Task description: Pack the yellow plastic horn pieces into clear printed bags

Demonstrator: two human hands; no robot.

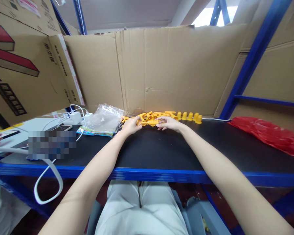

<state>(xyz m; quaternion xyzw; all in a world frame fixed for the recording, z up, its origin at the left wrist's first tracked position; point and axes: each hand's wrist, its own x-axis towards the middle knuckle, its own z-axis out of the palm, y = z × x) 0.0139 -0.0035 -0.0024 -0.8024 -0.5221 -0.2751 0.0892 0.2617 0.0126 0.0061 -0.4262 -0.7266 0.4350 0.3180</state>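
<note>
Both hands (pixel 149 124) (reaching) — gripping yellow pieces (pixel 150 121).

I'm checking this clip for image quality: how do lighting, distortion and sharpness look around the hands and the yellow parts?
Head view: even, soft light with only faint shadows; bright window glare top right. Wide-angle bending curves the blue shelf edge and stretches the forearms. The left hand, right hand and yellow plastic parts are small and slightly soft. A pixelated patch hides something at left.
</note>
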